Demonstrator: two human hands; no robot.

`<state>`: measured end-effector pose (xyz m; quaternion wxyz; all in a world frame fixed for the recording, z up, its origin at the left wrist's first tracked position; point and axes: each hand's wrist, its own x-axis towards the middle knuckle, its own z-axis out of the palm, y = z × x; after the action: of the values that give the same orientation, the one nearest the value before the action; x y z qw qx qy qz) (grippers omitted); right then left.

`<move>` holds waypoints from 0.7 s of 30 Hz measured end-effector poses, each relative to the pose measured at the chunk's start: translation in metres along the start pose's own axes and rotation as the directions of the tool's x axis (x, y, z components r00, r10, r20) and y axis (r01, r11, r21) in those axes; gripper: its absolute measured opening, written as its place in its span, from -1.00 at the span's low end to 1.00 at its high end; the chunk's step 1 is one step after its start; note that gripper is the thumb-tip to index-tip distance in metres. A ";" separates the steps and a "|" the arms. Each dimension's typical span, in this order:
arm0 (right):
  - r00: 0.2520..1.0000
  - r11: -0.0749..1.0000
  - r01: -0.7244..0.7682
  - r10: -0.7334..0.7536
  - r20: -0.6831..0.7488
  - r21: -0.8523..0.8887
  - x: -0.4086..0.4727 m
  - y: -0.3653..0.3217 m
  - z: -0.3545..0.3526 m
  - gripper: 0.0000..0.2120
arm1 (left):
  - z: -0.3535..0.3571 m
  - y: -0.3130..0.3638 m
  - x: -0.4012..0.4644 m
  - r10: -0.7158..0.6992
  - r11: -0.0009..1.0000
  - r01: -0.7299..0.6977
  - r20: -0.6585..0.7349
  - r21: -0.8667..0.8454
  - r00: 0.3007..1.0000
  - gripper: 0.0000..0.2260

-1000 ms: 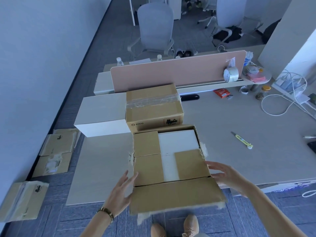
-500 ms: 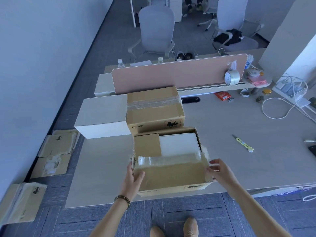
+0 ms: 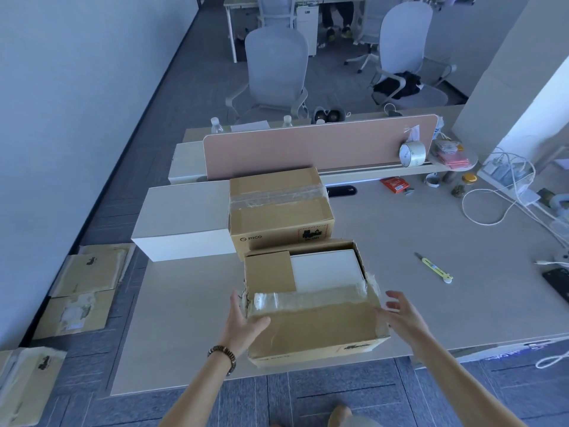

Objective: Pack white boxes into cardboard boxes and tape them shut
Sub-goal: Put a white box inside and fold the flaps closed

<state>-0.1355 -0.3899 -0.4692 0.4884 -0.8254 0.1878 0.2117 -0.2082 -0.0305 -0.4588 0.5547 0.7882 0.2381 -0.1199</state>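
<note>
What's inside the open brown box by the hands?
A white box lies inside the open cardboard box. Only part of its top shows; the folded brown flaps cover the rest, so anything under it or beside it is hidden.

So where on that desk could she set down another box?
Bare desk lies left of the open cardboard box, below the white box, and on the right between it and the yellow utility knife. The far right, around the white cable, is crowded.

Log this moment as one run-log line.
stage: closing flaps | left hand: open, on near flap | right hand: open, at right edge | open cardboard box: untaped | white box: inside
</note>
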 end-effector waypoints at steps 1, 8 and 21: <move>1.000 1.000 0.013 -0.013 -0.003 0.011 -0.002 -0.005 0.001 -0.43 | -0.002 0.004 0.003 -0.005 1.000 0.005 0.014 -0.014 1.000 0.08; 0.993 0.997 0.074 -0.070 -0.096 0.036 0.008 -0.046 0.006 -0.51 | -0.009 0.041 0.037 -0.046 0.997 0.041 -0.057 -0.072 0.997 -0.25; 0.997 0.997 0.079 -0.079 0.023 -0.013 0.107 -0.122 0.023 -0.55 | -0.016 0.084 0.136 -0.201 0.978 0.190 -0.149 -0.084 0.968 -0.41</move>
<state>0.0137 -0.3256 -0.4472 0.4927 -0.8332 0.1481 0.2026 -0.0497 -0.0057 -0.4460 0.5465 0.7483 0.3616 -0.1033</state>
